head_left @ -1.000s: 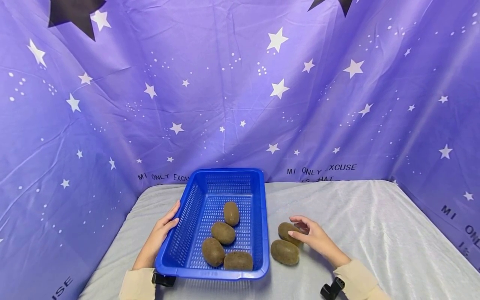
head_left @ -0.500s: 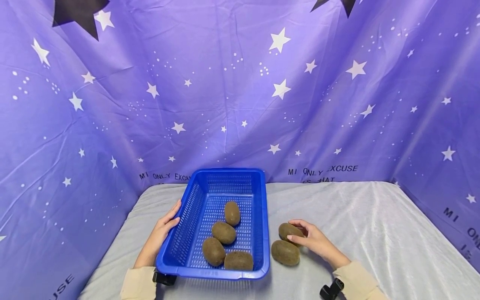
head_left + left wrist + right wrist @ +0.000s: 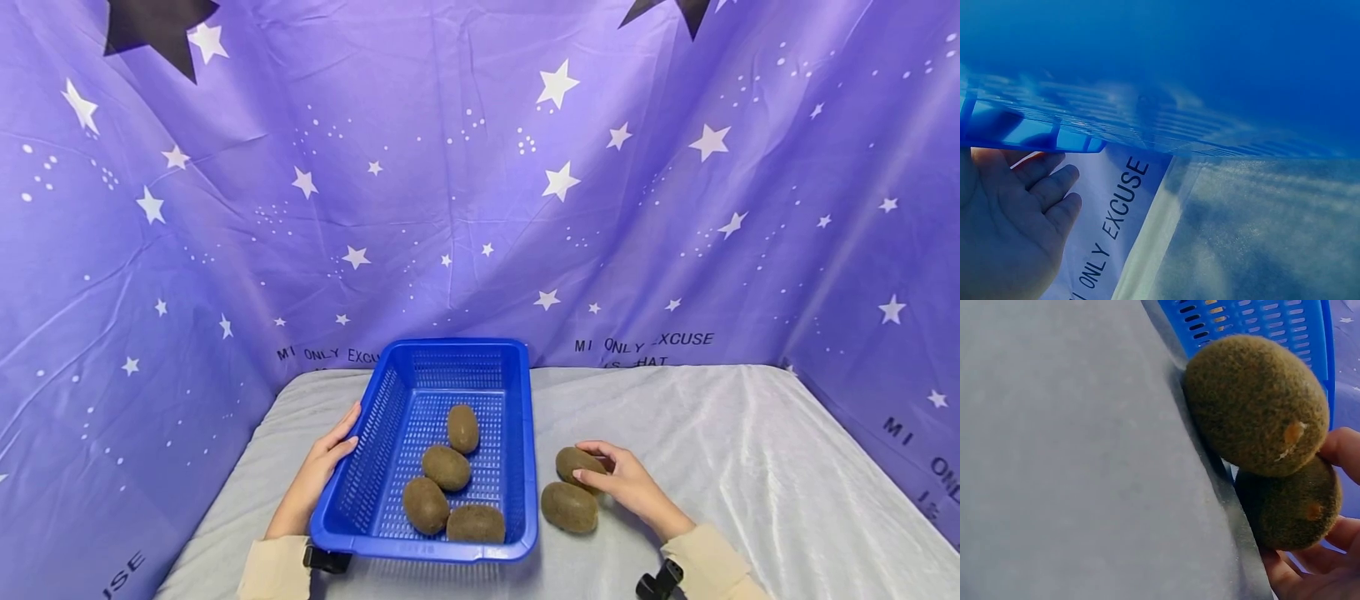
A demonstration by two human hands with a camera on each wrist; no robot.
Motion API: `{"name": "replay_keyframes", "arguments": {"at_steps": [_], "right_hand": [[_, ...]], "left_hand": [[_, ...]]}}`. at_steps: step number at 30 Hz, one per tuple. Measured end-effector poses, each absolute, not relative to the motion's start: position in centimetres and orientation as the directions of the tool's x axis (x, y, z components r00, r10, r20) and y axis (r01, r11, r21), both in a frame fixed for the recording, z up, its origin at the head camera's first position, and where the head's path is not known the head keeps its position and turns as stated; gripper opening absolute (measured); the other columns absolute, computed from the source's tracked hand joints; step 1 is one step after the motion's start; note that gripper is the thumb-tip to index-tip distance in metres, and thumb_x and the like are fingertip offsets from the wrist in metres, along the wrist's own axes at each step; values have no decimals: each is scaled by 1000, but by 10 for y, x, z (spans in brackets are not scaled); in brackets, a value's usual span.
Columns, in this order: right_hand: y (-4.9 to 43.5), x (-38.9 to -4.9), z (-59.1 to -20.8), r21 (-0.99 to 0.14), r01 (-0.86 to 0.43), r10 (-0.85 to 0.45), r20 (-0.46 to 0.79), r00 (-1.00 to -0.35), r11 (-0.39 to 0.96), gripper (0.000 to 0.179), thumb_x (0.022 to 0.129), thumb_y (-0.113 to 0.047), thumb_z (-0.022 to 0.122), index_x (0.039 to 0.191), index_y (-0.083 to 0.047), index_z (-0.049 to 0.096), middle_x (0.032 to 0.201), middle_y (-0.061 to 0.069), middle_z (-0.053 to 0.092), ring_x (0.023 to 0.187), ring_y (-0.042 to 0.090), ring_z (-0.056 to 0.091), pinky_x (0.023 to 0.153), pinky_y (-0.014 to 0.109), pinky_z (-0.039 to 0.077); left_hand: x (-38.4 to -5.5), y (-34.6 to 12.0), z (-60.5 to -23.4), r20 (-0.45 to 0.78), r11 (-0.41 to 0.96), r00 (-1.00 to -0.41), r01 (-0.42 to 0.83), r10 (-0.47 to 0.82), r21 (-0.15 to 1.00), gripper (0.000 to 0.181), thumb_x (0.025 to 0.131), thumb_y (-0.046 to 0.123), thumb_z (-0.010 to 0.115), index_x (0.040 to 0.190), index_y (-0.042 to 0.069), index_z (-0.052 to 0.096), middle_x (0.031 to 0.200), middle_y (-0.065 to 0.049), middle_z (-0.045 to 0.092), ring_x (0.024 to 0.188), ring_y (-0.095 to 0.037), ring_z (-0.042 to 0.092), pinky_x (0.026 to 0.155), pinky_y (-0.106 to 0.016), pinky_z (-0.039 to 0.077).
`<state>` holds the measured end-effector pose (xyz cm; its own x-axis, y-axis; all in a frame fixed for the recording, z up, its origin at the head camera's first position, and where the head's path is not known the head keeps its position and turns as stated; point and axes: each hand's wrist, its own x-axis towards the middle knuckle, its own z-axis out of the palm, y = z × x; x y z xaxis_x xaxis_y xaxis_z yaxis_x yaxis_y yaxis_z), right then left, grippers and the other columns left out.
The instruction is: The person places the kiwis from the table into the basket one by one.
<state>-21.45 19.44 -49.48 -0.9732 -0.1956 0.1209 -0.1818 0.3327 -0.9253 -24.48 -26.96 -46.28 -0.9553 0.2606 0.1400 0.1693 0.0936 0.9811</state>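
Note:
The blue plastic basket (image 3: 424,546) stands on the cloth with several brown fuzzy kiwis inside, among them one kiwi (image 3: 462,428) lying farthest back. At its left side my left hand (image 3: 318,475) holds the rim, thumb and fingertips at the edge; in the left wrist view the other fingers bend loosely below the rim (image 3: 1035,145). Right of the basket, my right hand (image 3: 626,483) grips the farther of two loose kiwis (image 3: 573,460), thumb on the near side and fingers behind. The nearer kiwi (image 3: 570,507) lies right beside it, partly covering the gripped kiwi (image 3: 1291,506) in the right wrist view.
A grey-white cloth (image 3: 720,450) covers the table. Purple star-patterned curtains (image 3: 465,192) enclose the back and both sides. The basket's back edge is close to the back curtain. Dark camera mounts (image 3: 660,579) sit at both wrists.
My right hand has lowered slightly and its thumb and fingers have closed in around the farther loose kiwi. The left hand and the basket stay in place.

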Motion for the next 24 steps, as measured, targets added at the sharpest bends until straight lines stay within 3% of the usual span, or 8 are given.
{"name": "replay_keyframes", "arguments": {"at_steps": [24], "right_hand": [[184, -220, -458, -926, -220, -103, 197, -975, 306, 46, 82, -13, 71, 124, 1, 57, 117, 19, 62, 96, 19, 60, 79, 24, 48]], "left_hand": [[-245, -270, -463, 142, 85, -955, 169, 262, 982, 57, 98, 14, 45, 149, 4, 21, 158, -12, 8, 143, -29, 0, 96, -5, 24]]}}
